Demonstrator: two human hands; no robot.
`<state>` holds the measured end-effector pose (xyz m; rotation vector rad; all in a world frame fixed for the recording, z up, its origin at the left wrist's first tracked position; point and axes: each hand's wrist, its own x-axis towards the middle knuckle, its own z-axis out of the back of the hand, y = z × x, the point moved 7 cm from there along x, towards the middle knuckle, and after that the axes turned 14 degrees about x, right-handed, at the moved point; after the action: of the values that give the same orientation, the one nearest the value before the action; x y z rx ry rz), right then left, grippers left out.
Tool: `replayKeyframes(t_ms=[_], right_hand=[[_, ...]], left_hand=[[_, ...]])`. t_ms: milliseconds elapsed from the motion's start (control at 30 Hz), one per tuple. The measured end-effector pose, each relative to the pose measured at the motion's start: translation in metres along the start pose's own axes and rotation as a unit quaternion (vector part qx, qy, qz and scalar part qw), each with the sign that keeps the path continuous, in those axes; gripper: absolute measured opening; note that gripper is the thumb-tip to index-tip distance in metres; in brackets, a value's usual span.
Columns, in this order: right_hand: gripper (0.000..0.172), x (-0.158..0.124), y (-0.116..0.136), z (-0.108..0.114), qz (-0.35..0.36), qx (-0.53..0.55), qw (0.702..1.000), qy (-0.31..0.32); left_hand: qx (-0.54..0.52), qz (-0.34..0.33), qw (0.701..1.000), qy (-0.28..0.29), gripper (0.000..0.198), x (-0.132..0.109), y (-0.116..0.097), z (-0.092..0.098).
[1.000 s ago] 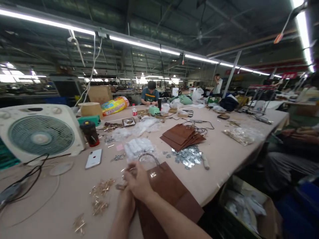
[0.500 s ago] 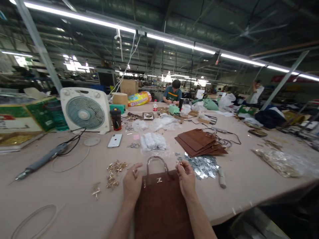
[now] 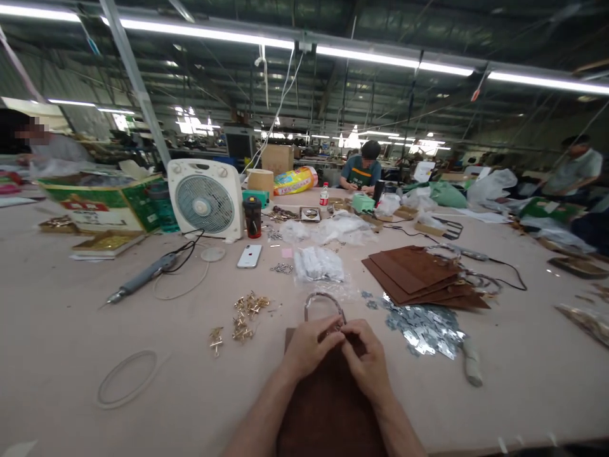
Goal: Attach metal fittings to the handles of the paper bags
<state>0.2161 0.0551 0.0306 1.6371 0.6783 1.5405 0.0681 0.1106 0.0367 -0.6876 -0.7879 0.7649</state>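
Observation:
A brown handbag panel (image 3: 328, 406) lies in front of me, its clear-wrapped handle (image 3: 320, 298) pointing away. Both hands meet over the panel's top edge, by the right foot of the handle. My left hand (image 3: 311, 346) is closed in a pinch there. Against it, my right hand (image 3: 365, 355) pinches too, the fingertips of both touching. What lies between the fingers is tiny and mostly covered. Loose gold metal fittings (image 3: 250, 311) are heaped to the left, and many flat silver metal plates (image 3: 428, 327) lie to the right.
Stacked brown panels (image 3: 413, 273) with handles lie beyond the plates. Further back are a plastic-wrapped bundle (image 3: 318, 263), a phone (image 3: 249, 256), a box fan (image 3: 205, 200) and a dark bottle (image 3: 252, 217). An electric screwdriver (image 3: 143, 277) rests at left. A person (image 3: 362, 171) sits opposite.
My left hand has moved right across the panel to join my right hand by the handle's right foot. My view has turned left, so the table's contents sit further right.

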Motion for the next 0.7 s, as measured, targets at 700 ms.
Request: replayKeyframes(t_ms=[700], right_hand=[[0.03, -0.005, -0.013, -0.01, -0.161, 0.301, 0.94, -0.017]], left_hand=[[-0.11, 0.022, 0.992, -0.063, 0.03, -0.007, 0.008, 0.008]])
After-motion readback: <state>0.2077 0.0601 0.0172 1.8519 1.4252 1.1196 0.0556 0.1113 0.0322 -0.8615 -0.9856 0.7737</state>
